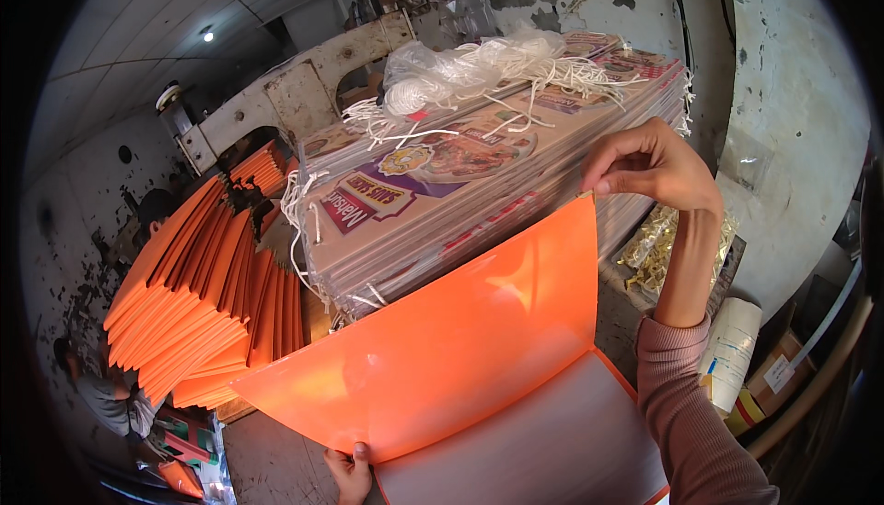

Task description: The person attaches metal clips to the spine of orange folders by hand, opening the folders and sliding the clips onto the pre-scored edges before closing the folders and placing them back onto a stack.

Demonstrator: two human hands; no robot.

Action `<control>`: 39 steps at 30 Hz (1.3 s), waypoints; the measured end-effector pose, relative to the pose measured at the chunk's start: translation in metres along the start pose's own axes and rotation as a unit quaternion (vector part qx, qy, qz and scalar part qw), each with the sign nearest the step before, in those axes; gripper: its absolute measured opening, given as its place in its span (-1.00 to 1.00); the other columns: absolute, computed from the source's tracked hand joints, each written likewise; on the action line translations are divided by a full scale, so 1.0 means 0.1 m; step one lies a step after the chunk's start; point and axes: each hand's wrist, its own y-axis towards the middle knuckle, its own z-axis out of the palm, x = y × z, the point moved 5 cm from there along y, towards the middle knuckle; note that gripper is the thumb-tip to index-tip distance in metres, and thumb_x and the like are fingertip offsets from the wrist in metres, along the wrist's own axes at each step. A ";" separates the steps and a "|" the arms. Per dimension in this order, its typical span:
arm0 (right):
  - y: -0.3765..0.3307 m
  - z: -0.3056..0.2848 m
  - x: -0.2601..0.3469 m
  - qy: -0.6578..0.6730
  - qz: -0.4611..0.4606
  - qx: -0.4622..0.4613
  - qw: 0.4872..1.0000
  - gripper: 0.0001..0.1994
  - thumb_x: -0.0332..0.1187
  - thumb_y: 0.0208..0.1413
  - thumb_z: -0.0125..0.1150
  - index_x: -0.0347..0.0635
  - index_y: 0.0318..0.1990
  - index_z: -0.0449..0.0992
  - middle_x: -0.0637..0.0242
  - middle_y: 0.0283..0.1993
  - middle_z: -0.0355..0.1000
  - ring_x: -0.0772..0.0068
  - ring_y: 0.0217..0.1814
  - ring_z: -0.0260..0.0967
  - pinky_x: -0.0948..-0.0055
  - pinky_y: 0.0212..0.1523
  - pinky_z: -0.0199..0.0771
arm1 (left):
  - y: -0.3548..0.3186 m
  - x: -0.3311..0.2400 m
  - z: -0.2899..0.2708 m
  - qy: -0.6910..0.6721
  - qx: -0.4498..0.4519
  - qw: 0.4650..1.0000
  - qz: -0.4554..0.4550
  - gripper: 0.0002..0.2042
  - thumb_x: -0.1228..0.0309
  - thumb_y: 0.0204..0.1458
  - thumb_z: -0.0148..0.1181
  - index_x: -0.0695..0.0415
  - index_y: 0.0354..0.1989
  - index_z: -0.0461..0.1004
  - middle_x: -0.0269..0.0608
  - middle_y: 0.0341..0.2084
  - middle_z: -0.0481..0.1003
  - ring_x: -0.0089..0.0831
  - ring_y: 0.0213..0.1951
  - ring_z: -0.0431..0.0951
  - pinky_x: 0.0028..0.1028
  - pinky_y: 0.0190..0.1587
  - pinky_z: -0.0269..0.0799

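In front of me a large glossy orange folder (pixel 442 330) stands opened. Its orange flap is raised and tilted, and a pale, shiny panel (pixel 534 441) lies below the fold. My right hand (pixel 649 166) is closed in a pinch at the flap's upper right corner, thumb against fingertips. Low on the left, my left hand (pixel 350 474) grips the folder's edge near the fold, thumb on top; its other fingers are partly hidden. Right behind the flap rises a tall stack of printed cardboard bags (pixel 387 256) with white cord handles.
Fanned piles of orange folders (pixel 184 293) stand at left. A plastic bag of white cord (pixel 470 68) tops the stack. Gold-coloured small pieces (pixel 652 249) and a white roll (pixel 730 348) lie at right. A metal machine frame (pixel 276 100) stands behind; another person (pixel 106 394) is far left.
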 end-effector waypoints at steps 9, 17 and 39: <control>-0.03 -0.04 -0.03 0.020 0.002 0.011 1.000 -0.85 -0.56 -0.15 0.23 -0.35 -0.35 0.52 0.29 -0.41 0.46 0.55 -0.36 0.41 0.60 -0.29 0.41 | 0.16 -1.05 -0.21 0.167 -0.323 0.893 0.266 -0.45 0.08 -0.08 0.03 0.23 0.01 0.20 -0.16 -0.14 0.28 -0.41 -0.16 0.30 -0.39 -0.06 0.01; 0.02 0.00 -0.09 0.062 0.019 0.036 0.997 -0.85 -0.60 -0.20 0.25 -0.38 -0.39 0.49 0.31 -0.46 0.45 0.58 -0.40 0.41 0.64 -0.33 0.42 | 0.36 -2.36 1.01 0.497 0.042 0.683 0.534 -0.58 0.16 -0.14 0.09 0.16 -0.12 0.37 -0.21 -0.19 0.33 -0.40 -0.24 0.33 -0.38 -0.11 0.05; 0.00 -0.02 -0.09 0.070 -0.023 0.044 0.996 -0.89 -0.58 -0.20 0.25 -0.41 -0.44 0.49 0.25 -0.49 0.44 0.56 -0.46 0.41 0.64 -0.40 0.41 | 1.48 -2.78 2.21 0.204 0.054 0.928 0.307 -0.90 0.41 -0.15 0.17 0.10 -0.51 0.37 -0.28 -0.65 0.43 -0.27 -0.61 0.46 -0.34 -0.57 0.32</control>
